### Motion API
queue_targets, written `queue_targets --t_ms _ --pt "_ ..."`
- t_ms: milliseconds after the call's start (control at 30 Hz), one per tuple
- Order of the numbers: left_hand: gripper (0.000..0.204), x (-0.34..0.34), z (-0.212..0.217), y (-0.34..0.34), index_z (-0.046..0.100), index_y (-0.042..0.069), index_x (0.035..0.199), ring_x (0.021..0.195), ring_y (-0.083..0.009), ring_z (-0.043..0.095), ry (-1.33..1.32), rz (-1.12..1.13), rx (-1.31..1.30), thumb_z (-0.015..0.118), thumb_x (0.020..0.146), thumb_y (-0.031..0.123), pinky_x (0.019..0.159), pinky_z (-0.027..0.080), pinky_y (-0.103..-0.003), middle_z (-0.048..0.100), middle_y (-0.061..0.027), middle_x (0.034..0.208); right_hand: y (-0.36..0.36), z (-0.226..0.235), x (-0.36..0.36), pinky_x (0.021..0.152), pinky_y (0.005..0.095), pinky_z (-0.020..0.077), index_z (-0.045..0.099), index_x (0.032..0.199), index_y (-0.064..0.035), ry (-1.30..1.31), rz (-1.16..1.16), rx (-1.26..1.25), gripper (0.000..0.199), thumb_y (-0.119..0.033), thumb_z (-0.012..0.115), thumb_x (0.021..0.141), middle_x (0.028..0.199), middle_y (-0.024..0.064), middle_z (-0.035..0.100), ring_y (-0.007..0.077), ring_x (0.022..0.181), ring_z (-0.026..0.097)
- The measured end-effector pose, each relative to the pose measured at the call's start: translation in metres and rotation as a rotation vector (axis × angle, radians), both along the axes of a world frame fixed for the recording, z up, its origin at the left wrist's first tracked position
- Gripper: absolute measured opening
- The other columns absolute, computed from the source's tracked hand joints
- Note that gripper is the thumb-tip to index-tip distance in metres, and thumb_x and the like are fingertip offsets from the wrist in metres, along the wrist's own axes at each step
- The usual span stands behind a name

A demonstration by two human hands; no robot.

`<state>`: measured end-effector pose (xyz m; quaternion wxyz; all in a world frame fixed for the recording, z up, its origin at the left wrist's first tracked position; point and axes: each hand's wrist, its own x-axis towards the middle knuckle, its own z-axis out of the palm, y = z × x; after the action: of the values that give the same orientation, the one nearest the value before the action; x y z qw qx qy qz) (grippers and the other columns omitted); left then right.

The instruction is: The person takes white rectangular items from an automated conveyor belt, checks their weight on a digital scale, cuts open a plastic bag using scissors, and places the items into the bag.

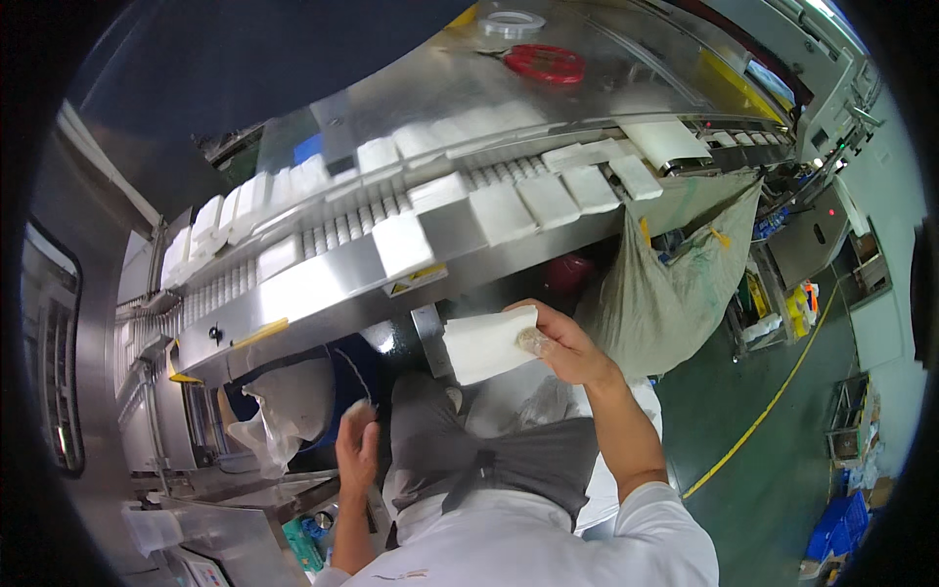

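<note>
My right hand [565, 344] is raised in front of my chest and grips a white stack of folded tissue [484, 344] just below the steel conveyor [323, 289]. Many more white tissue stacks [501, 211] ride along the conveyor's lanes above it. My left hand [357, 445] hangs lower at the left, fingers curled, next to a clear plastic bag [284, 411] under the machine. Whether it holds anything is hard to see. I wear a white shirt and a grey apron.
A large grey woven sack [665, 284] hangs from the conveyor's right end. A red ring [545, 64] and a tape roll [511, 22] lie on the machine top. A green floor with a yellow line [773, 401] runs at the right, with blue crates [836, 523].
</note>
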<state>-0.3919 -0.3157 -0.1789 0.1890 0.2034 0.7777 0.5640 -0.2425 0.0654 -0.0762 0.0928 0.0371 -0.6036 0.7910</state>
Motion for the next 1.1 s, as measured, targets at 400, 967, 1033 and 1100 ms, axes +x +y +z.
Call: queue_targets --t_ms 400,967,1033,1100 --pt "0.047 0.030 0.110 0.090 0.064 -0.005 0.123 0.105 -0.0174 0.069 -0.045 -0.225 0.556 0.085 0.081 -0.002 0.089 0.058 -0.030 0.070 -0.0131 0.117 -0.105 0.066 0.024 0.089 0.0386 0.0509 0.044 0.138 -0.0012 -0.169 -0.134 0.644 0.037 -0.017 0.052 0.106 0.113 0.0183 0.062 0.0266 0.099 0.064" --pt "0.041 0.021 0.138 0.111 0.062 -0.003 0.119 0.098 -0.0151 0.069 -0.142 -0.158 0.425 0.079 0.082 -0.007 0.088 0.056 -0.029 0.071 -0.0107 0.109 -0.083 0.019 -0.001 0.066 0.0260 0.0522 0.055 0.126 -0.0038 -0.260 -0.136 0.148 0.029 -0.020 0.064 0.103 0.101 0.0018 0.066 0.0075 0.085 0.060" --pt "0.040 0.006 0.144 0.100 0.062 -0.003 0.119 0.100 -0.0164 0.069 -0.115 -0.091 0.386 0.078 0.083 -0.006 0.089 0.056 -0.030 0.071 -0.0118 0.111 -0.082 0.029 -0.032 0.066 0.0241 0.0542 0.059 0.125 -0.0044 -0.317 -0.052 0.216 0.032 -0.020 0.069 0.099 0.102 0.0011 0.067 0.0062 0.087 0.062" --pt "0.047 -0.012 0.143 0.106 0.060 -0.002 0.127 0.105 -0.0161 0.067 -0.120 -0.083 0.432 0.078 0.084 -0.005 0.092 0.055 -0.031 0.070 -0.0097 0.116 -0.069 0.049 -0.051 0.063 0.0235 0.0541 0.063 0.117 -0.0062 -0.368 -0.056 0.261 0.026 -0.023 0.071 0.098 0.096 0.0003 0.067 0.0055 0.082 0.062"
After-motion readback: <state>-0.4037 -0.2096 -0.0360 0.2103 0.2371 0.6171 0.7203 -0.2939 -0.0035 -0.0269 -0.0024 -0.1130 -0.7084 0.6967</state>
